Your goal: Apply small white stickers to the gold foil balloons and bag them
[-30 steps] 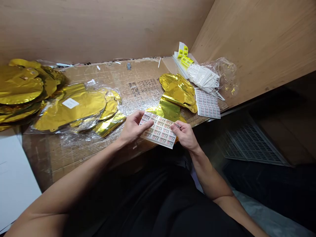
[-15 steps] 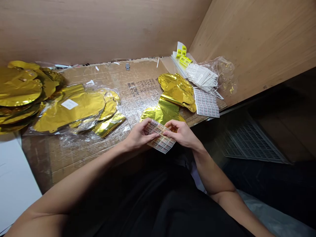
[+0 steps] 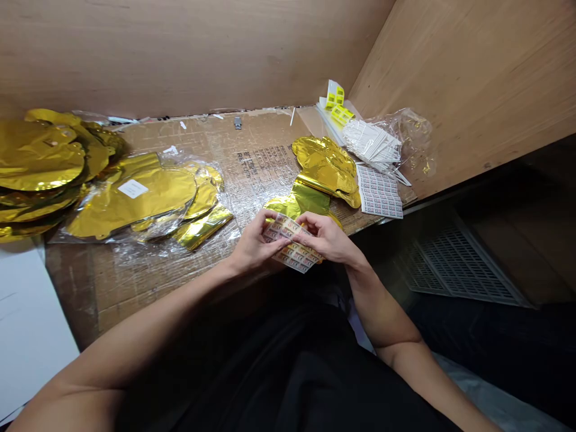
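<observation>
The sticker sheet [image 3: 297, 257] is held at the near edge of the cardboard [image 3: 204, 135] by the left hand [image 3: 255, 243] and the right hand [image 3: 332, 241], thumb and fingers of each clamped on it. Gold foil pieces [image 3: 326, 171] are laid on the cardboard's right part, a plastic-wrapped foil bundle [image 3: 164, 195] on its left.

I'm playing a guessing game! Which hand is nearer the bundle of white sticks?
The right hand, on the near side of the stick bundle and to its left. The left hand is on that side too, but farther left.
</observation>
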A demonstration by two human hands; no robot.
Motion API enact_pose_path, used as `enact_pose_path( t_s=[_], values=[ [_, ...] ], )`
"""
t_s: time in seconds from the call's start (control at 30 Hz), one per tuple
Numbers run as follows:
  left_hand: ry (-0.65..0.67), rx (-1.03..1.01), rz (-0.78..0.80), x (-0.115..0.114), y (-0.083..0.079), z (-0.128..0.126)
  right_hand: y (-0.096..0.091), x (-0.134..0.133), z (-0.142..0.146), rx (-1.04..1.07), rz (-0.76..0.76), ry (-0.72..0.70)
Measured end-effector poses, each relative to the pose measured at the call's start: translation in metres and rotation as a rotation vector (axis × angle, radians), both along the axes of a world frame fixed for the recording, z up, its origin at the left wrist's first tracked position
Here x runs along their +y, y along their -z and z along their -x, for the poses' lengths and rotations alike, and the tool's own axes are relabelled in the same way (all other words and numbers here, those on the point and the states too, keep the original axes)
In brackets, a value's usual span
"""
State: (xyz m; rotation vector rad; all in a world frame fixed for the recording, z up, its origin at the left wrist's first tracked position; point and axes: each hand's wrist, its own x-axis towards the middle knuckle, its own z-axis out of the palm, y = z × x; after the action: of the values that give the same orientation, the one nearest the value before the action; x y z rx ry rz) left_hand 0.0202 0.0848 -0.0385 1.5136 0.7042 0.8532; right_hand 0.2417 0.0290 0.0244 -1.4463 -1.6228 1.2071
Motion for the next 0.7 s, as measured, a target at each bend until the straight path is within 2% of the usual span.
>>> enact_pose_path(
  t_s=[0.07,0.17,0.33,0.57,0.7],
  values=[
    [-0.056,-0.058,0.035,0.003,-0.006,0.001,0.004,-0.006,-0.007,0.025,0.016,0.067],
    [-0.060,-0.117,0.123,0.005,-0.012,0.001,0.012,-0.015,-0.014,0.107,0.042,0.170],
    [-0.034,-0.141,0.212,0.002,-0.013,0.002,0.021,-0.022,-0.015,0.072,0.018,0.203],
    [-0.060,-0.090,0.133,0.003,-0.011,0.002,0.027,-0.030,-0.010,-0.151,-0.283,0.296],
    [0.009,-0.028,0.113,0.003,-0.009,0.003,0.031,-0.031,-0.009,-0.293,-0.512,0.283]
  ],
)
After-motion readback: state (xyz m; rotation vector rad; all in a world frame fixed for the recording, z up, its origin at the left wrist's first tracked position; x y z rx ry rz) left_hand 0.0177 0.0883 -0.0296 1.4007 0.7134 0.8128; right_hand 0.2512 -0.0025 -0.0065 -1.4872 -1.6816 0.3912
